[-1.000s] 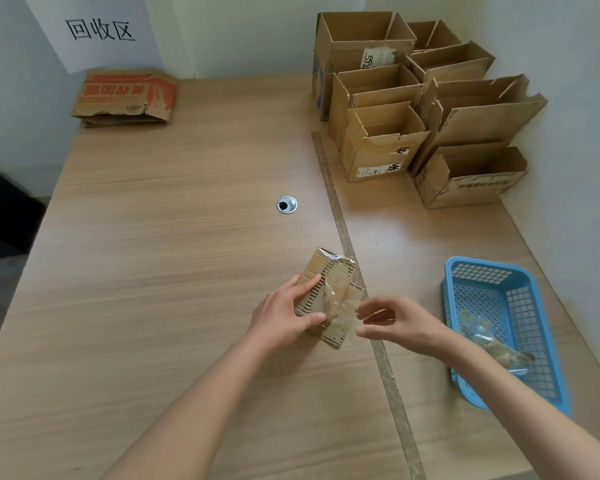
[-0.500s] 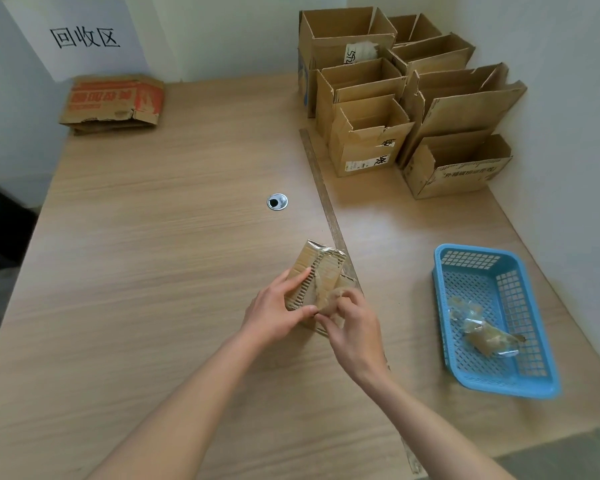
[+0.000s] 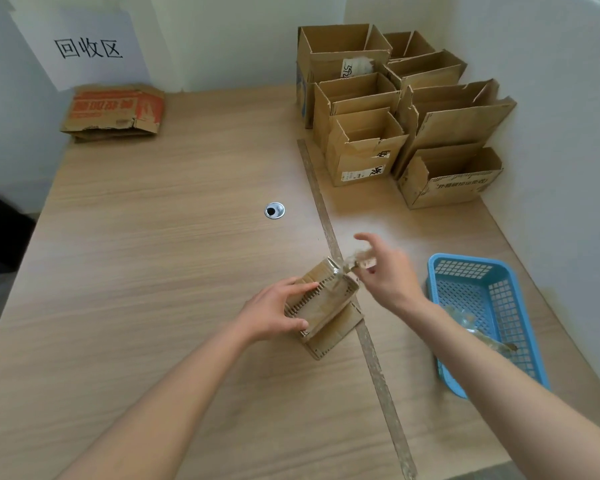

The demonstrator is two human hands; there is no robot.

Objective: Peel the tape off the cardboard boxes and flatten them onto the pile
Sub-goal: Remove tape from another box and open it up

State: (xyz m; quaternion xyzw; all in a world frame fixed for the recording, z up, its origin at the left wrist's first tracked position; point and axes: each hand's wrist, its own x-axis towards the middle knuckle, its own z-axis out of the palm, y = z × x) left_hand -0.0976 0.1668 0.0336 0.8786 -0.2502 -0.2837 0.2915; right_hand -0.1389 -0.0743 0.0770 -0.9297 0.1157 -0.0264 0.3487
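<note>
Cardboard box (image 3: 321,303) (small, brown, flap open) gripped by left hand (image 3: 271,311); right hand (image 3: 385,271) pinches its tape (image 3: 355,259).

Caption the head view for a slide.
Left hand steadies a small cardboard box while the right hand peels tape beside a blue basket.
</note>
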